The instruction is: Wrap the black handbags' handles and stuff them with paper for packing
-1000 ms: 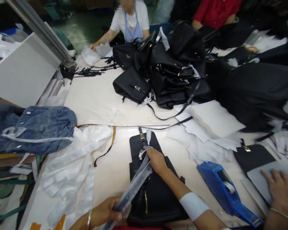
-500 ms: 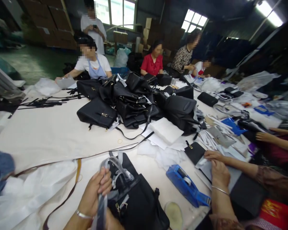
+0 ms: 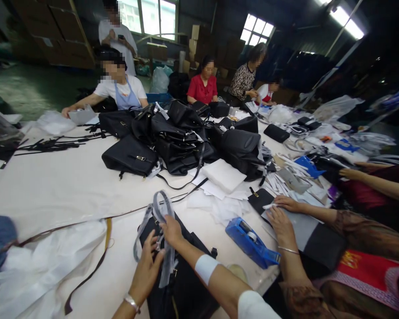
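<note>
A black bag [image 3: 189, 283] lies on the table in front of me, with gold-coloured buckles and handles in pale, translucent wrapping. My right hand [image 3: 172, 231] is closed around the wrapped handle [image 3: 164, 204] near the top of the bag. Just left of it, my left hand [image 3: 149, 261] has its fingers apart beside a hanging length of the wrapping. A white band circles my right forearm, and a bracelet is on my left wrist.
A blue tape dispenser [image 3: 251, 241] stands right of the bag. Beyond are white sheets [image 3: 224, 175] and a heap of black bags [image 3: 179, 137]. At right, a co-worker's hands [image 3: 282, 217] work on a black and grey piece. White cloth [image 3: 49, 261] lies at left.
My left hand has let go of the wrapped strap and opened. My right hand has come up from low in the view and taken the handle. The view has shifted slightly right.
</note>
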{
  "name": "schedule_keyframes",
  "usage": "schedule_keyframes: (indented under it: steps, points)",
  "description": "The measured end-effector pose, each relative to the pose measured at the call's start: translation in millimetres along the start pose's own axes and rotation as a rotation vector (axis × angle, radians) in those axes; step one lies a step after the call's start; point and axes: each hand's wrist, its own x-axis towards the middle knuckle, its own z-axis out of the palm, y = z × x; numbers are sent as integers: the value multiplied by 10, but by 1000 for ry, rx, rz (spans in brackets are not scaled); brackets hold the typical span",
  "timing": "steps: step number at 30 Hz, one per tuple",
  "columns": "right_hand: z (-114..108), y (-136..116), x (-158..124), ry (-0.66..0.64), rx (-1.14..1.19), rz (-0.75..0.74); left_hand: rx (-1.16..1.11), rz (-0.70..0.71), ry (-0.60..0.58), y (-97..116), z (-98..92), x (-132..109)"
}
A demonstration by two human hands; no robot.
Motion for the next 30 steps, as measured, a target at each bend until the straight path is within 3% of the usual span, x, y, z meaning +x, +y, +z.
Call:
schedule_keyframes:
  steps: [3, 7, 11, 14, 16, 21, 25, 27, 30]
  points:
    - [-186, 80, 64, -38, -205, -105, 481, 233, -153, -159, 142, -263]
    - [-700, 250, 124, 38, -583, -179, 823, 181, -222, -324, 146, -142]
    - [-1208, 538, 283, 104, -752, -122, 705, 66, -191, -229, 130, 274]
    - [-1348, 751, 409, 85, -823, -90, 567, -42, -105, -138, 199, 518]
    - [-1357, 853, 474, 56, -844, -71, 580, -56, -70, -136, 272, 542]
    - [-1445, 969, 578, -26, -851, -71, 662, 165, -72, -136, 291, 133]
    - [-1597, 966, 556, 22, -862, -59, 709, 205, 106, 43, 43, -301]
    - [-1623, 947, 481, 69, -862, -74, 707, 149, 50, 123, -50, -485]
    - [-1576, 947, 305, 90, -822, -128, 668, 0, -155, 141, -38, -683]
